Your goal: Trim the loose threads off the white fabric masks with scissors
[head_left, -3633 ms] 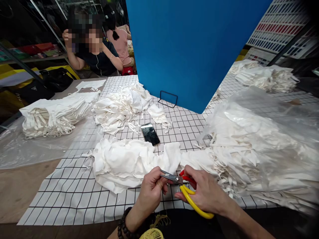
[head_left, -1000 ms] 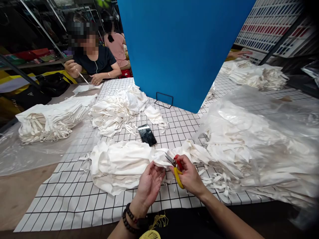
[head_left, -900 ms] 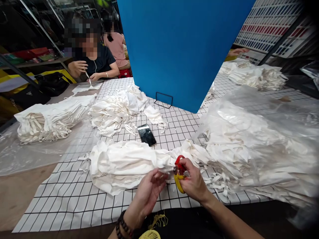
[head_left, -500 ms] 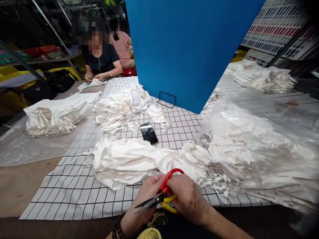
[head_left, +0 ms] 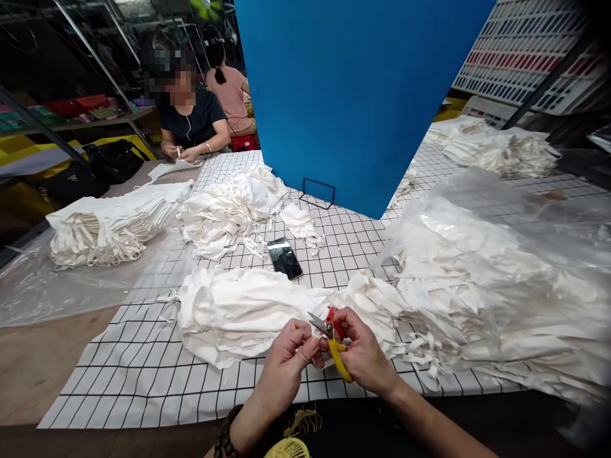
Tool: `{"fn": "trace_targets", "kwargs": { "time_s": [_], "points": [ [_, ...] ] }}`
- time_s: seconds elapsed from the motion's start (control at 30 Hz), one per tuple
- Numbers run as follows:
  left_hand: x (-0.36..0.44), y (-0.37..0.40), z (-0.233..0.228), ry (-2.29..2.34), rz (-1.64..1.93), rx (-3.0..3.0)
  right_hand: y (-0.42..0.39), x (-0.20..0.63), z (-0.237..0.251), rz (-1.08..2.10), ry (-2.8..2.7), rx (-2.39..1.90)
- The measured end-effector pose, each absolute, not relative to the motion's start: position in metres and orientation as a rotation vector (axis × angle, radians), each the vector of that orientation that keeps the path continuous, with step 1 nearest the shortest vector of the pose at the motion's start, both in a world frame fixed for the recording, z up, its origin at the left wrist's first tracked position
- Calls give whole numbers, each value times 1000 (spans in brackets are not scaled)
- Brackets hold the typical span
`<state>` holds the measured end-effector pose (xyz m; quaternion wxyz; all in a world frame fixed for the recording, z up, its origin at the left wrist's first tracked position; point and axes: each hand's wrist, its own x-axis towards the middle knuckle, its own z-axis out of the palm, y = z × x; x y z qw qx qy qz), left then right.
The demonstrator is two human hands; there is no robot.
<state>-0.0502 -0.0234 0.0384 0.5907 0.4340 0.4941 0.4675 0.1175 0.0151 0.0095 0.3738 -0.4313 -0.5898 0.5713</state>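
My right hand (head_left: 365, 356) grips a pair of scissors (head_left: 340, 366) with one red and one yellow handle. Their blades point up and to the left, just above my left fingertips. My left hand (head_left: 289, 356) is closed in a pinch, close to the scissors; what it pinches is too small to make out. Directly beyond both hands, a white cloth pile (head_left: 243, 305) lies along the near part of the table. White cloth pieces with thin straps (head_left: 377, 296) lie just past the scissors.
A phone (head_left: 285, 257) lies on the checked tablecloth (head_left: 124, 375). A tall blue board (head_left: 363, 95) stands behind it. White bundles (head_left: 119, 219) are at left, and plastic-covered cloth (head_left: 482, 273) is at right. Across the table, a co-worker (head_left: 193, 124) handles white cloth; another person (head_left: 229, 95) sits behind.
The scissors have swung from pointing down-left to pointing up-left, and my right hand has turned with them. My left hand has shifted its fingers into a pinch facing the blades.
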Motion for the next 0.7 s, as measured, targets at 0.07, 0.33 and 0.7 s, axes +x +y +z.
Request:
{"fn": "trace_targets", "kwargs": {
  "time_s": [0.07,0.33,0.7],
  "points": [
    [-49,-23,39,1203,1152,1024,15,115,9,1407,-1482,-1146],
    [-45,-15,38,1049,1132,1018,23,128,23,1514,-1436,-1108],
    [-43,-8,33,1140,1155,1114,12,169,51,1100,-2137,-1550]
  ]
}}
